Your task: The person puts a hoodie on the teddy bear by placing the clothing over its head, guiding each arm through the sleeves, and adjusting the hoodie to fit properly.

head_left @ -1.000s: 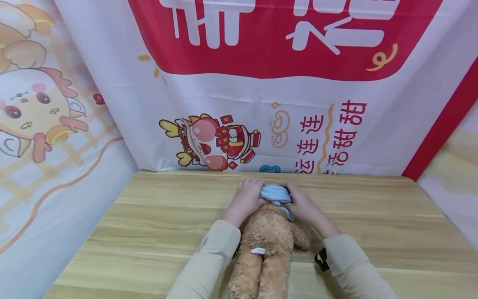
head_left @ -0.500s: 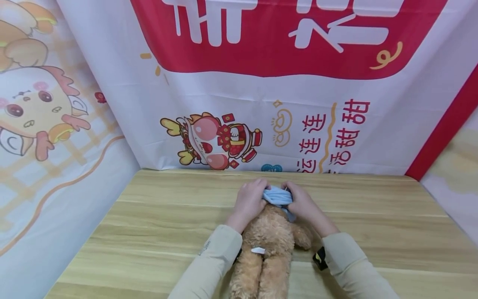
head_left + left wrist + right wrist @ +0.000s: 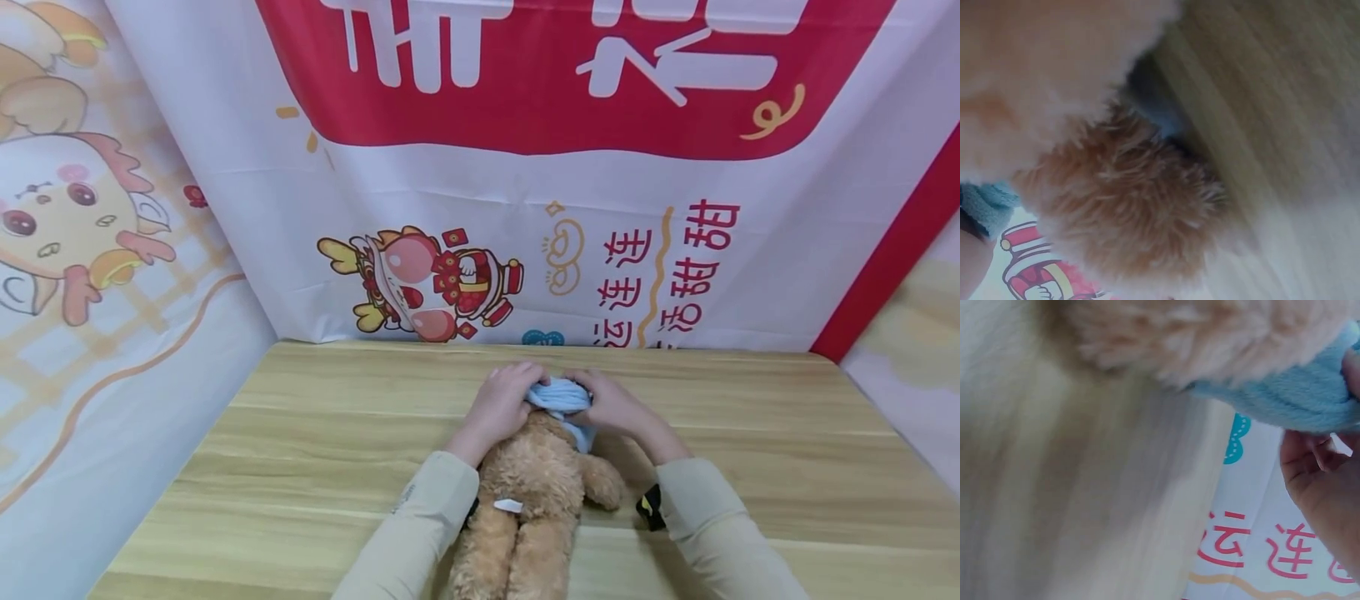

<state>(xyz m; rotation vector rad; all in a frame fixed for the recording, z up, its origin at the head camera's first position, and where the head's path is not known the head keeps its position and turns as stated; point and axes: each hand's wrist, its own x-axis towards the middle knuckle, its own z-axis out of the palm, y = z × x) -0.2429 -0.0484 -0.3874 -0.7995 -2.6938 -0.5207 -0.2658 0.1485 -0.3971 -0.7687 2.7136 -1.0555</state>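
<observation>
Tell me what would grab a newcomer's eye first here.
Probably the big red panel with its white characters, at the top of the head view on the hanging white banner behind the table. Next comes the fluffy brown plush toy lying on the table, legs toward the wearer. At its far end, the left hand and right hand grip bunched light blue fabric from either side.

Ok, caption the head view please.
Left hand and right hand grip blue cloth at the far end of a plush toy.
</observation>
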